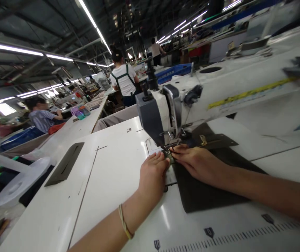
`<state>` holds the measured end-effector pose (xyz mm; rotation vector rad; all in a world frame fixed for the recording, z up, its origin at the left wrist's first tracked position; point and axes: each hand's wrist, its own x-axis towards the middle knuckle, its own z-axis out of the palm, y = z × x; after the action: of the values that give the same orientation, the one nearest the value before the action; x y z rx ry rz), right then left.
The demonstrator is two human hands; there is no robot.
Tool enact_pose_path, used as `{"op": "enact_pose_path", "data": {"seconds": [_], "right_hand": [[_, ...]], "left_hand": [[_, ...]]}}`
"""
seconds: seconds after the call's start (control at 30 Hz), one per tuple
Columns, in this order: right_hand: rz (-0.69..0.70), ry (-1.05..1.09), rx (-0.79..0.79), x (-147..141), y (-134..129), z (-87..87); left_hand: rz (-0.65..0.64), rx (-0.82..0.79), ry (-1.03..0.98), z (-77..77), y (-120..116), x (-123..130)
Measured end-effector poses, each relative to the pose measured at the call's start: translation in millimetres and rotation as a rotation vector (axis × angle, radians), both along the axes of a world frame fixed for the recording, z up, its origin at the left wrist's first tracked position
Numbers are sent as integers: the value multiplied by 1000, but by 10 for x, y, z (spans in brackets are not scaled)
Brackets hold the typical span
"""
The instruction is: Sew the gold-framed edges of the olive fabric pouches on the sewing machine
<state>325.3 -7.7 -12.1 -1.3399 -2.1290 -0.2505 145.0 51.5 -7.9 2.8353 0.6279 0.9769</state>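
My left hand [154, 171], with a band around the wrist, rests on the white machine bed just left of the needle area. Its fingers are curled together with the thumb alongside; what they pinch, if anything, is hidden. On a dark olive fabric panel [207, 190] lies my right hand [198, 162], fingers stretched flat toward the presser foot [172, 143]. Above both hands stands the sewing machine head [157, 112]. Behind the right hand, a dark strap-like piece [220, 141] with a gold zipper pull [203, 140] lies on the panel. The needle tip is hidden.
Another dark fabric piece [65, 163] with a slit lies on the table's left. A white fan [16, 168] stands beyond that edge. A printed ruler [210, 239] runs along the front. A yellow tape measure [249, 91] is on the machine arm. Other people sit at machines ahead.
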Motion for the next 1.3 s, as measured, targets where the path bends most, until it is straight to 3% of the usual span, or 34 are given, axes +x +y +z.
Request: {"op": "enact_pose_path", "data": {"seconds": [0.2,0.73,0.93,1.3], "right_hand": [[-28,-14,-27,-25,-10,62],[-3,-15,-47,44,82,-34],[-1,-59,45,82,138,-140],[3,-67,127,57,174,-123]], "left_hand": [[-33,90,53,30,10,15],[-21,78,79,41,92,62],[-1,41,113,9,110,63],[1,36,50,-22,144,48]]}}
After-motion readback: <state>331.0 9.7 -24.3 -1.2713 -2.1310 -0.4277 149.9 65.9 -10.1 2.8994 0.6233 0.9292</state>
